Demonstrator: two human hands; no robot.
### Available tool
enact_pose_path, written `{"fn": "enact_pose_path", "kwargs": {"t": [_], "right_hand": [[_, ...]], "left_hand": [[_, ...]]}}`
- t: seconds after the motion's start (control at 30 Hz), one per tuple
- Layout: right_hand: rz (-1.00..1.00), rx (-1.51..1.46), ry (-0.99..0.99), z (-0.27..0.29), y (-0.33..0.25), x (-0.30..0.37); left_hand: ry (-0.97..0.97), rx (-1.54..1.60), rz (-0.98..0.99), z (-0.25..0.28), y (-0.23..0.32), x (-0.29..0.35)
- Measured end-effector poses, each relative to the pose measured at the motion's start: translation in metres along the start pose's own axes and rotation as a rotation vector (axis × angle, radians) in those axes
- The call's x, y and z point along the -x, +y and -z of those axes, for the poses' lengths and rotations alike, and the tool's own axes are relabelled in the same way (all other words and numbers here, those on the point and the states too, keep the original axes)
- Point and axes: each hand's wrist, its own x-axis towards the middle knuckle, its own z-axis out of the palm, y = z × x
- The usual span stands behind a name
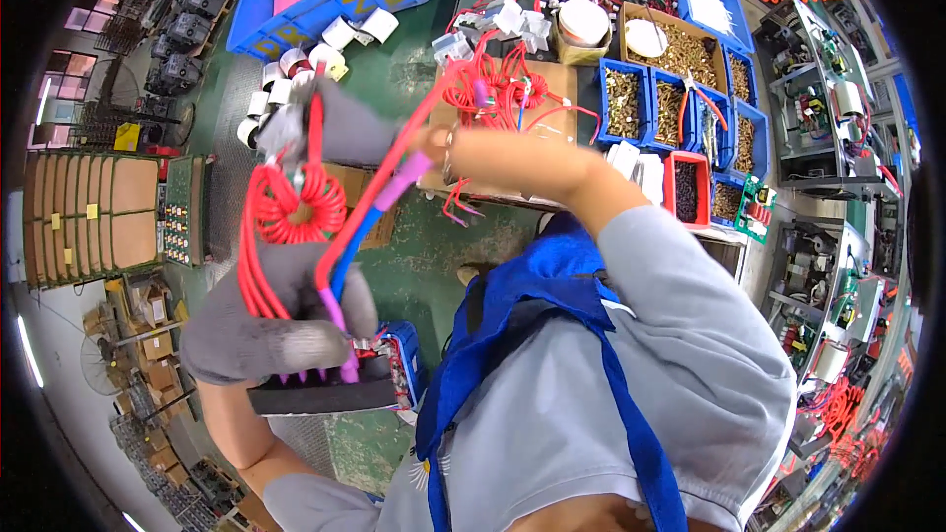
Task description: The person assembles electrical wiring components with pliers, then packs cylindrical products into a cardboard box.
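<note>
My left hand (281,320), in a grey glove, is closed around a bundle of red wires. The wires run up to a ring-shaped coil (317,212) wound in red wire. Purple sleeves (350,366) cover their lower ends below my fingers. A thicker red wire (394,153) with purple and blue sleeving slants up from this hand toward my right wrist. My right hand (345,123), also in a grey glove, is smeared by motion above the coil. A red strand and a pale, blurred piece show at its fingers; its grip is unclear.
Behind my hands, a bench bears tangled red wires (498,89) and clear plastic pieces (517,25). Blue bins of brass parts (623,103) and a red bin (687,187) stand right. A large blue crate (296,25) and white rolls (340,34) sit far left.
</note>
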Motion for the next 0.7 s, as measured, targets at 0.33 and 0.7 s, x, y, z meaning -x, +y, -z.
{"fn": "enact_pose_path", "kwargs": {"t": [0.33, 0.7], "right_hand": [[0.651, 0.957, -0.16, 0.271, -0.078, -0.032], [0.404, 1.459, -0.234, 0.375, -0.032, 0.023]], "left_hand": [[-0.253, -0.221, -0.092, -0.002, -0.033, -0.164], [-0.429, -0.205, -0.193, -0.017, -0.067, -0.287]]}}
